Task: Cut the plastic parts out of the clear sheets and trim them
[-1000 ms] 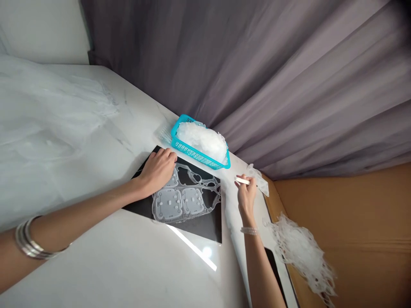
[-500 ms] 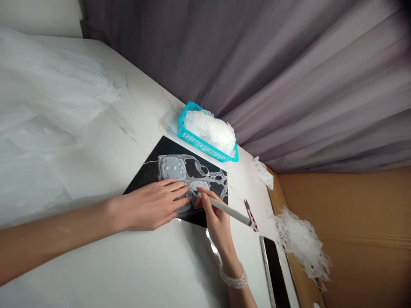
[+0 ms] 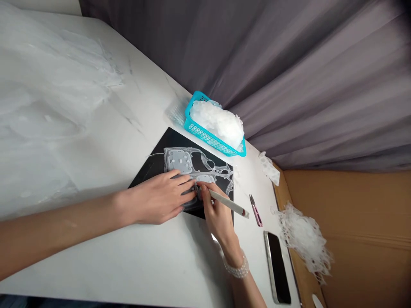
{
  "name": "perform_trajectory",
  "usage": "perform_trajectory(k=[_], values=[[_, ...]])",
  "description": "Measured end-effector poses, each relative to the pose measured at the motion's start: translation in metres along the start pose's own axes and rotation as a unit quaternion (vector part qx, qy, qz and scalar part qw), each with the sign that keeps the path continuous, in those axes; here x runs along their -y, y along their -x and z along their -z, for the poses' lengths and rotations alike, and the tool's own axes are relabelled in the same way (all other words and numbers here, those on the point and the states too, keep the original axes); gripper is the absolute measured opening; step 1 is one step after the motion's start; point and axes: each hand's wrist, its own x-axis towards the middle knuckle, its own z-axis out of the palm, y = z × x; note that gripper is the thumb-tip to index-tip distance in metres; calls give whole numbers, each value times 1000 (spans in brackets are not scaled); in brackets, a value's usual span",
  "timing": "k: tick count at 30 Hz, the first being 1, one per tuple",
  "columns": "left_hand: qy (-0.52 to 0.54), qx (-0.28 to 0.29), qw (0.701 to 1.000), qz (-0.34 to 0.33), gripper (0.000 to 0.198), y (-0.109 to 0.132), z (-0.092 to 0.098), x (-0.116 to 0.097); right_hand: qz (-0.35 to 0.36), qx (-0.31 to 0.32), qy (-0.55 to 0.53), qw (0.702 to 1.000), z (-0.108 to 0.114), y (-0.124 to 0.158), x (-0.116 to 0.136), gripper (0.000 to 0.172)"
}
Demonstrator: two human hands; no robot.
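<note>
- Our left hand (image 3: 163, 194) is laid palm-down with the fingers a bit spread, on the lower part of the clear plastic sheet (image 3: 180, 161).
- Our right hand (image 3: 218, 209) is pinching a white pen-like tool (image 3: 229, 204), thumb on one side and fingers on the other. The tip's right by our left fingertips, and the tail points to 4 o'clock.
- We've got a beaded bracelet (image 3: 236, 267) on that wrist.
- That sheet is on the black mat (image 3: 170, 139), poking out past our left fingers from 12 round to 2 o'clock. Looks like moulded panels plus a heart-shaped hole; we can't make out the part under our hands.
- Blue basket (image 3: 205, 136) at 1 o'clock, just beyond the mat, heaped with whitish pieces (image 3: 220, 122).
- From our right hand: small see-through packet (image 3: 269, 168) at 2, pink snips (image 3: 256, 210) at 3, phone (image 3: 278, 269) between 4 and 5.
- Lacy white tangle (image 3: 303, 239) between 3 and 4, by the brown panel (image 3: 359, 205).
- Filmy plastic (image 3: 48, 85) at 10 o'clock on our white counter (image 3: 144, 265); grey curtain (image 3: 289, 85) from 12 to 2.
</note>
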Motion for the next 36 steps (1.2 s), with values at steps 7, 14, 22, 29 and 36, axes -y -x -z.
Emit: perform_trajectory(k=[7, 14, 22, 29, 36], values=[[4, -4, 1000, 8, 32, 2, -3, -1, -3, 12, 29, 1000, 4, 26, 11, 29], [-199, 90, 976, -27, 34, -4, 6, -5, 83, -20, 136, 987, -8, 15, -8, 33], [-284, 97, 952, -53, 45, 1, 1, -2, 152, -9, 275, 949, -19, 24, -11, 41], [-260, 103, 959, -48, 47, 4, -1, 4, 153, -47, 305, 939, -19, 28, -11, 34], [-258, 116, 958, -49, 49, 3, 1, 3, 201, -75, 280, 936, -21, 32, -15, 35]])
